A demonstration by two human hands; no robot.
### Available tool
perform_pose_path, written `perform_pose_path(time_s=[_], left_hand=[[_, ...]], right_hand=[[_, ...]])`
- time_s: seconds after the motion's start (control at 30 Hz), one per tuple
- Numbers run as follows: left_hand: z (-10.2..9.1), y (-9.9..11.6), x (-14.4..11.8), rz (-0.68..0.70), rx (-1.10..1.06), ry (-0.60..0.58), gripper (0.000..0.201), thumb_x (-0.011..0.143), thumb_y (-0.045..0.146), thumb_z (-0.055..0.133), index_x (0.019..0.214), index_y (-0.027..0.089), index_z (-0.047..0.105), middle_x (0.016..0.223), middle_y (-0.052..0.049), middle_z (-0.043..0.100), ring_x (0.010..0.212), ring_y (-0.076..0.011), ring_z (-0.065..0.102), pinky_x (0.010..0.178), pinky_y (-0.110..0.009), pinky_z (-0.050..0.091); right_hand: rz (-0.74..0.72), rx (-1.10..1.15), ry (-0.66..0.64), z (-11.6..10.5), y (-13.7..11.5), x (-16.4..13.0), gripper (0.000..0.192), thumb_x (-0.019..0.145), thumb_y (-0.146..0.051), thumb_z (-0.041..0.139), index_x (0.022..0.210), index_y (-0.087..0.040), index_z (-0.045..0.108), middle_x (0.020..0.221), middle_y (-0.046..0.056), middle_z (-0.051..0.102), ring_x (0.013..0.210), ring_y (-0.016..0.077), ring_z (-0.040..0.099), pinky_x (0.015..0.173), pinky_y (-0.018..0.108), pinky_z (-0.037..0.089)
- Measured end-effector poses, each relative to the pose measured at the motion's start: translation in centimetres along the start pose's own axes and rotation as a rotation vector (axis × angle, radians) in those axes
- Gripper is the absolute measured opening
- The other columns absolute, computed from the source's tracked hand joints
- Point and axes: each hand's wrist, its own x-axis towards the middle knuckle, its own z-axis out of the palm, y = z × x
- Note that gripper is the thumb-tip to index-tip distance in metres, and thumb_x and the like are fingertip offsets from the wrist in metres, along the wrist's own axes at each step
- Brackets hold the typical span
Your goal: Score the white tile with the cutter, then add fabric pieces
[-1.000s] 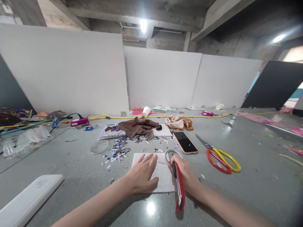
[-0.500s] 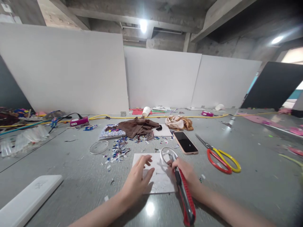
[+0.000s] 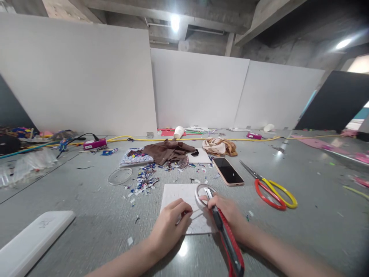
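Note:
My right hand [image 3: 223, 209] is closed around a red and black utility knife [image 3: 227, 234], whose blade end points away from me. The same hand also holds a roll of tape [image 3: 198, 194], a pale ring at its fingertips. My left hand [image 3: 173, 221] is pinched, thumb against forefinger, low over a white board [image 3: 174, 190]. A thin pale strip of tape [image 3: 197, 214] seems to run from the left fingertips towards the roll; the exact grip is partly hidden by the fingers. Both hands are over the board, a short gap apart.
A phone [image 3: 228, 172] and red-and-yellow-handled scissors [image 3: 273, 192] lie to the right. Ahead are a brown cloth [image 3: 168, 152], a tan cloth [image 3: 220, 147] and scattered scraps [image 3: 145, 181]. A clear ring [image 3: 120, 176] and a white power bank [image 3: 37, 238] are on the left.
My left hand has gone from spread fingers to a pinch and moved slightly down and right. My right hand keeps the knife and tape roll; the view has tilted slightly downward.

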Motion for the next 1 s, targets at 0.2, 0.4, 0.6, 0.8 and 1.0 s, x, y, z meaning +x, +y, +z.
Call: perform_pose_path(time_s=[0.2,0.4,0.6,0.8,1.0], left_hand=[[0.1,-0.2,-0.2,-0.003,-0.012,-0.013,0.014,0.081,0.015,0.045,0.075,0.018,0.057,0.073,-0.001,0.058,0.066,-0.0134,0.054,0.062,-0.022,0.039],[0.3,-0.6,0.0,-0.116,-0.026,0.064,0.02,0.078,0.016,0.047,0.096,0.018,0.055,0.078,-0.001,0.062,0.071,-0.0156,0.057,0.067,-0.025,0.042],[0.5,-0.8,0.3,-0.12,-0.035,0.025,0.023,0.078,0.013,0.041,0.098,0.016,0.051,0.09,-0.006,0.062,0.081,-0.0176,0.058,0.072,-0.028,0.043],[0.5,-0.9,0.3,-0.121,-0.028,-0.006,0.028,0.076,0.008,0.038,0.1,0.015,0.05,0.092,-0.009,0.062,0.086,-0.0186,0.058,0.076,-0.03,0.043],[0.7,-1.3,0.2,-0.11,-0.056,0.0,0.031,0.075,0.005,0.034,0.1,0.014,0.049,0.091,-0.009,0.062,0.085,-0.0179,0.058,0.077,-0.03,0.044]], right_hand=[[-0.046,-0.012,-0.018,0.1,0.0,0.2,0.011,0.079,-0.01,0.049,0.077,-0.021,0.048,0.075,0.001,0.055,0.077,0.0164,0.053,0.066,0.027,0.042],[0.197,0.07,0.074,-0.3,0.1,0.7,0.015,0.081,-0.013,0.043,0.071,-0.02,0.053,0.077,0.002,0.055,0.075,0.016,0.052,0.067,0.028,0.041],[0.379,0.109,0.216,0.1,-1.3,2.0,0.007,0.076,-0.016,0.051,0.071,-0.02,0.053,0.078,0.001,0.052,0.078,0.0163,0.052,0.069,0.027,0.042],[0.456,0.221,0.102,1.2,-1.4,1.5,0.01,0.071,-0.012,0.05,0.072,-0.02,0.055,0.083,0.0,0.048,0.075,0.0154,0.051,0.062,0.025,0.042],[0.481,0.275,0.099,1.5,-0.6,1.6,0.013,0.071,-0.012,0.046,0.07,-0.02,0.056,0.081,0.0,0.047,0.072,0.0142,0.052,0.059,0.024,0.043]])
